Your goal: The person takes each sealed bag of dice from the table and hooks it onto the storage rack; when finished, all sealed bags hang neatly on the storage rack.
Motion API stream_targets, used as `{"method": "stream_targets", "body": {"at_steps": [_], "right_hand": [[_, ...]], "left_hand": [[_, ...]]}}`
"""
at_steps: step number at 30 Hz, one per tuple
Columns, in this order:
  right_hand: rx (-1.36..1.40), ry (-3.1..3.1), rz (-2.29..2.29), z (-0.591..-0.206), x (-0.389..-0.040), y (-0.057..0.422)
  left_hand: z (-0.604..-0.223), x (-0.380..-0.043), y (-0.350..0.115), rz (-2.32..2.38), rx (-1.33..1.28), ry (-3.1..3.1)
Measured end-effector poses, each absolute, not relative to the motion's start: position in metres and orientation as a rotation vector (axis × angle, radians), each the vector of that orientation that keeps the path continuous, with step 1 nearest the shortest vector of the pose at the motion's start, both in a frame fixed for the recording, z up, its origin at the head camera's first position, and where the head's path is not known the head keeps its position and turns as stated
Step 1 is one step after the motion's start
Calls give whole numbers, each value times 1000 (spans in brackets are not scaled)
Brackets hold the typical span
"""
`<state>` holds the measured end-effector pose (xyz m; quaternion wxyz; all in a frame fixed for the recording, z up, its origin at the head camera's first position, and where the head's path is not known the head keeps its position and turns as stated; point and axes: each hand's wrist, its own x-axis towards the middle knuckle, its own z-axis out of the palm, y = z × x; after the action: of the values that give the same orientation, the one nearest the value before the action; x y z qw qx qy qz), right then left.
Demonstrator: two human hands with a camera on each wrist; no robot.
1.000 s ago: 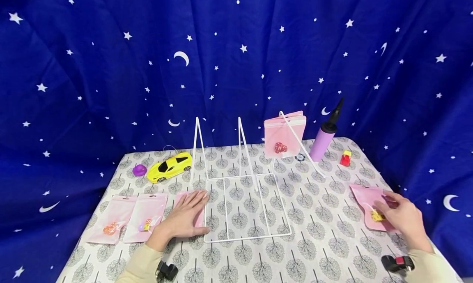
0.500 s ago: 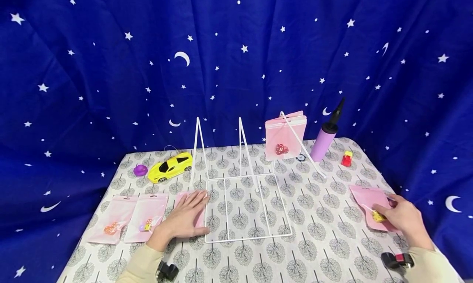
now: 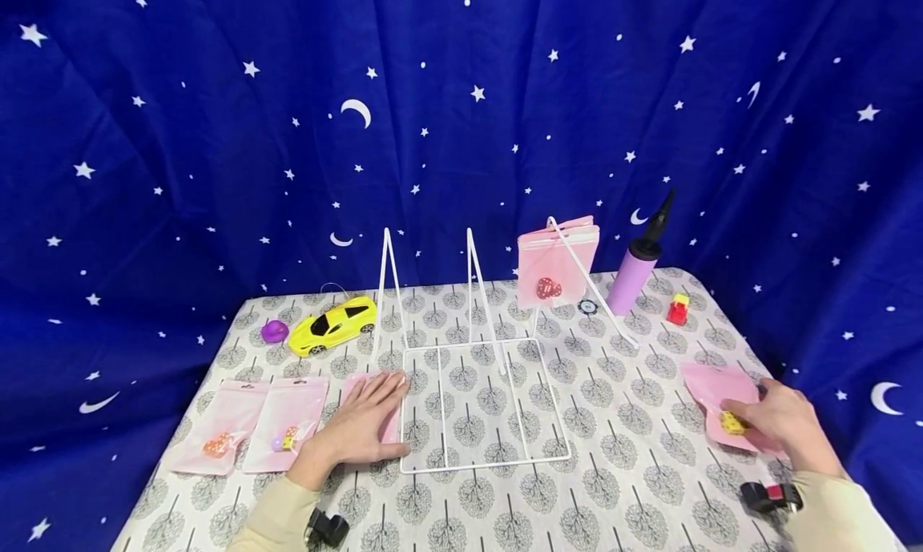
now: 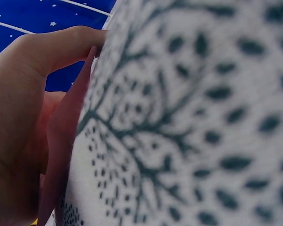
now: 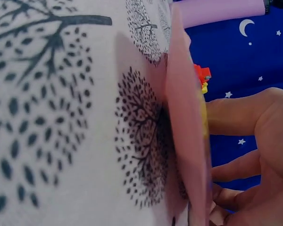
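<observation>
"Bags come first on my remote feed, far left. What do you have?"

"I have two pink ones lying side by side on the patterned tablecloth: an orange-dice bag, then a yellow-die bag. Behind them I see a small purple toy and, just beside it, a yellow toy car."

"And the left hand?"

"I've got the left hand laid over a covered pink bag, with its fingers straight and spread. Its thumb points across to the near left corner of the white wire rack. From the left wrist camera I see the bag's pink edge between that hand and the cloth."

"Keep going right for me."

"I see hanging pink bags on the rack's right-hand prong, with red dice showing through the front one. Near that prong's foot, a round chip lies on the cloth. Next I find a lavender pump with a black top, then a small red-and-yellow toy."

"What is the right hand doing?"

"On my far right, the right hand pinches the right-hand pink bag near its right edge, fingers curled, thumb beside the yellow die inside. My right wrist view shows that bag tilted slightly off the cloth, though the fingertips are partly hidden."
</observation>
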<state>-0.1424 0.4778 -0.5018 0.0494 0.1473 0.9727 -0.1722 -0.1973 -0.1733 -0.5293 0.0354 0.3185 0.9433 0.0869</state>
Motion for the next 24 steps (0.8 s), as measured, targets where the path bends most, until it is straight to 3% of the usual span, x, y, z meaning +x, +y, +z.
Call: {"method": "stream_targets", "body": {"at_steps": [24], "right_hand": [[579,3207,-813,-517,-138,462]], "left_hand": [[-531,-199,-174,244,1011,2908]]}}
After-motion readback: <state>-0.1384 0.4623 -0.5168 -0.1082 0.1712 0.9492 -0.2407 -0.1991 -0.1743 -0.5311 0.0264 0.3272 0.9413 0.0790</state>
